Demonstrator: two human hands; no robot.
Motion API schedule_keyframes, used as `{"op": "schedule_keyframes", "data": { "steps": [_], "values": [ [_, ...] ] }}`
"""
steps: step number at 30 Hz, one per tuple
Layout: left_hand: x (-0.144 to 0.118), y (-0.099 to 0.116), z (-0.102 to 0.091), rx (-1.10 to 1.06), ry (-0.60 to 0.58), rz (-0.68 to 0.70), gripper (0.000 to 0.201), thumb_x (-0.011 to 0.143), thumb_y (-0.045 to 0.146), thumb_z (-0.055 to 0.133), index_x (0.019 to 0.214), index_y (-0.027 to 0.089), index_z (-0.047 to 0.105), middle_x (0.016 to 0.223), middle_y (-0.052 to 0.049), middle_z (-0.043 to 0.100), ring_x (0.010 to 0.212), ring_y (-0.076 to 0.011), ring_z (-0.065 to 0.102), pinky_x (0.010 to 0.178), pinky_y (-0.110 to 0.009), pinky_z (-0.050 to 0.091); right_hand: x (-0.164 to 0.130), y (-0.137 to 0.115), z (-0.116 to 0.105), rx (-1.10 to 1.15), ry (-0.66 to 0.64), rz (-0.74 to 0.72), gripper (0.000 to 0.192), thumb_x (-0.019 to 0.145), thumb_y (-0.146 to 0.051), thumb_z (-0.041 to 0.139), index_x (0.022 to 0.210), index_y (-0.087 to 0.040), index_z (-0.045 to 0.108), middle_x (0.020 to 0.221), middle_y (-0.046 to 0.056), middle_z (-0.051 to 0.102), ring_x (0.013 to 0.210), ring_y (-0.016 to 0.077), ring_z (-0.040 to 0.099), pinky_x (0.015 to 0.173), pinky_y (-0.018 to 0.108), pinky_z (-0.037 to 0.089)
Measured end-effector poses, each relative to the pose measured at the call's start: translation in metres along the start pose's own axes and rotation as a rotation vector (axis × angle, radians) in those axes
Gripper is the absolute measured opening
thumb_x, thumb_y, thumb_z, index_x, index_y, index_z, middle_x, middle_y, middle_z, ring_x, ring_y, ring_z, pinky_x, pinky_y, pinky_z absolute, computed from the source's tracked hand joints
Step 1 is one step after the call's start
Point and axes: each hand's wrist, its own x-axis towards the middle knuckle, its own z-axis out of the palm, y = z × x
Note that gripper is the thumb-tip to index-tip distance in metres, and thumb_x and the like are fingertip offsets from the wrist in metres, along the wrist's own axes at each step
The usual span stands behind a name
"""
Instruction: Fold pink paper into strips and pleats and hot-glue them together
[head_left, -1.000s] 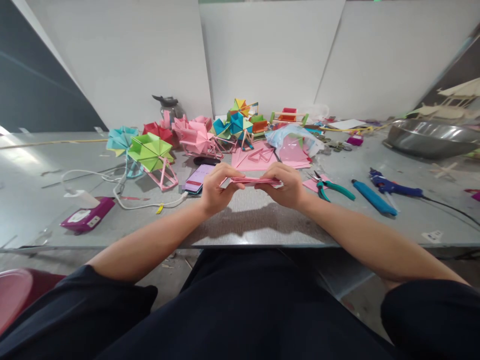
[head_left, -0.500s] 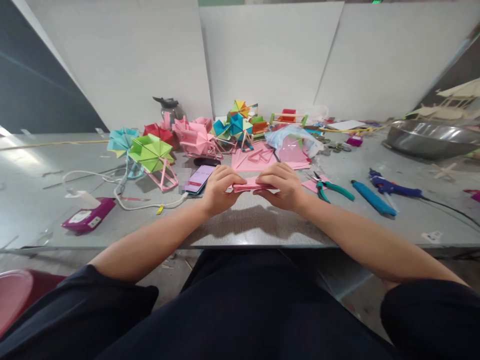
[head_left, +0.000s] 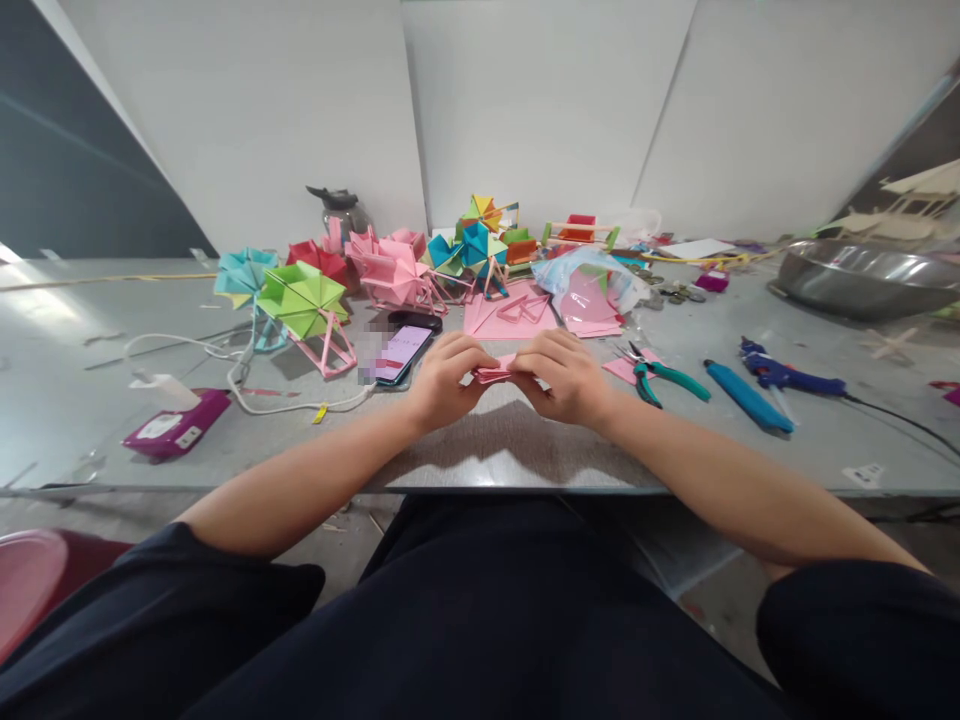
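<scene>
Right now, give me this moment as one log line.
left hand: pinching pink folded paper | right hand: pinching same paper | paper: above table | phone: left of hands

Pink folded paper [head_left: 496, 372] between bare hands. Grey table [head_left: 525, 440]. Green paper pinwheel [head_left: 302, 297] on a pink stick frame; light blue pinwheel [head_left: 244, 274] behind; red [head_left: 315, 262] and pink [head_left: 394, 268] ones further along. Teal-handled pliers [head_left: 660, 374]. Blue glue gun [head_left: 780, 373] with black cord. Magenta box [head_left: 176, 425] with white label. White cable [head_left: 247, 385]. Silver metal bowl [head_left: 862, 278]. White wall panels [head_left: 525, 110].
</scene>
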Motion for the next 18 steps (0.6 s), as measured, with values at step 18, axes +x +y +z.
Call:
{"op": "schedule_keyframes", "data": {
  "steps": [18],
  "values": [
    [0.004,0.01,-0.005,-0.161,0.047,-0.303,0.016,0.1,0.035,0.073,0.091,0.021,0.073,0.087,-0.007,0.076,0.085,-0.023,0.069,0.082,-0.039,0.054,-0.015,0.016,0.011,0.231,-0.02,0.177,0.013,0.098,-0.028,0.07,0.11,-0.024,0.069,0.091,0.005,0.072,0.081,0.021,0.064,0.076,0.036,0.052]
  ]
}}
